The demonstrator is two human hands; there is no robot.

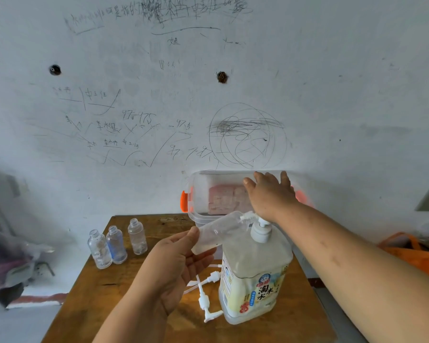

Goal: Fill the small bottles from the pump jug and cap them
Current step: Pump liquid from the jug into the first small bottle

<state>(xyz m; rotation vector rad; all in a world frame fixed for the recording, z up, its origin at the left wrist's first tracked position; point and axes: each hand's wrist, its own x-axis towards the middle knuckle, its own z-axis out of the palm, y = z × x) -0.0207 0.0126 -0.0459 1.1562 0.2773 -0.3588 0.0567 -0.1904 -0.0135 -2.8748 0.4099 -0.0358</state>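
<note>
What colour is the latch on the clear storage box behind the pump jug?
Orange; the latch on the storage box shows best in the head view.

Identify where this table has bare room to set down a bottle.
Free: the near-left tabletop, bordered by the three open bottles, the table's left edge and the loose pump caps. Crowded: the right side, with pump jug, caps and clear container.
</note>
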